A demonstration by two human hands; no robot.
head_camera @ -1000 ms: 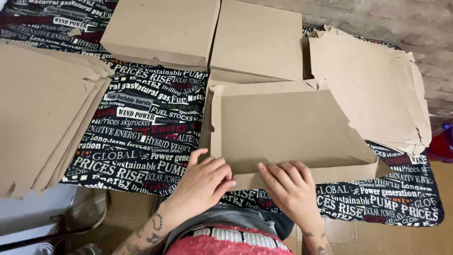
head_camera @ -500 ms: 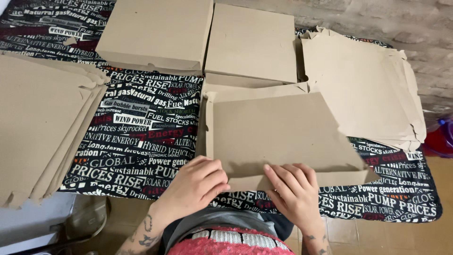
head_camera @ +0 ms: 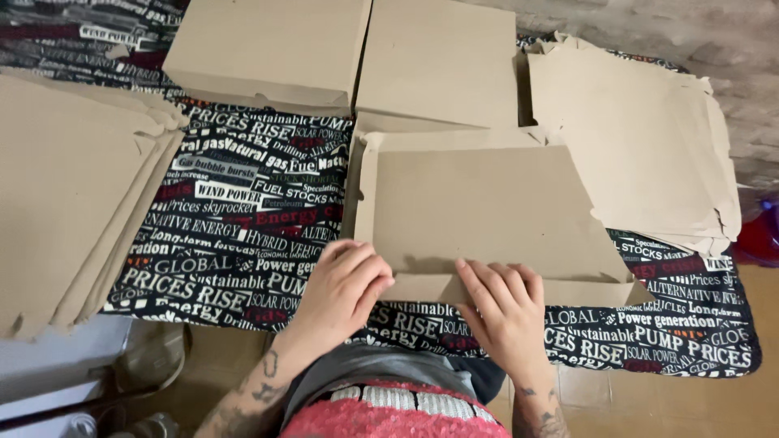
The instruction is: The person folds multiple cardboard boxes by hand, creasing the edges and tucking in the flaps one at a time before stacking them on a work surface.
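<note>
A flat brown cardboard box blank [head_camera: 487,211] lies on a black cloth with printed lettering [head_camera: 235,219], its side flaps raised a little. My left hand [head_camera: 345,288] presses on the near left corner of the blank, fingers bent over the front flap. My right hand [head_camera: 507,312] lies flat on the near front flap beside it, fingers spread and pointing away from me. Both hands press the fold along the near edge.
Two folded cardboard boxes [head_camera: 272,49] [head_camera: 442,61] sit at the far side. A stack of flat blanks [head_camera: 69,186] lies at the left, another stack [head_camera: 641,146] at the right. A red and purple object [head_camera: 763,235] shows at the right edge.
The view has shifted slightly. My hands have stayed on the near flap, with the right hand slid a little along the fold and its fingers flatter.
</note>
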